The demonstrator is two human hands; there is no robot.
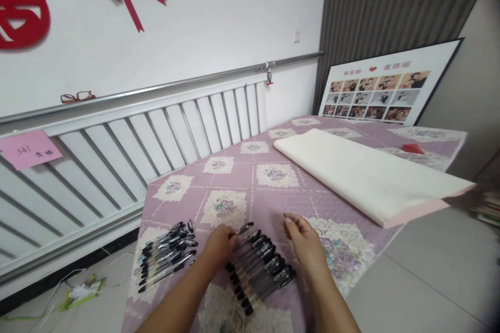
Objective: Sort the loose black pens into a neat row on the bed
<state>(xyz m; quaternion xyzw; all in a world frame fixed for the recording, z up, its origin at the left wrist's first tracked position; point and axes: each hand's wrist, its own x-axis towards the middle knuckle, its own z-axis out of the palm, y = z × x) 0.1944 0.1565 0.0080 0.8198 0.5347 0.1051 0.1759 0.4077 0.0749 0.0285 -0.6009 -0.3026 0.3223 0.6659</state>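
left hand: our left hand (221,244) leans over the top of the pen row, its grip pinched closed at one pen (245,228), whose black cap shows past the fingertips.
right hand: our right hand (303,242) is to the right of the row, fingers loosely curled and grip partly open, with nothing that we can see in it.
pen row: between our forearms we have a row of pens (261,266) laid side by side on the surface (269,205), clear-barrelled, black caps toward our right hand.
pen heap: to the left of our left forearm lies a looser heap of pens (167,250), some overlapping, caps mostly to the right.
cloth: under the pens we see mauve cloth with pale floral squares.
far side: beyond our right hand lies a folded cream sheet (363,171) with a pink underside, and past it a small red paper piece (413,149).
wall: along the left we see a white radiator (211,125) bearing a pink note (32,150), with glasses (78,97) by the pipe (164,86) above.
corner: a photo board (390,70) leans behind the surface.
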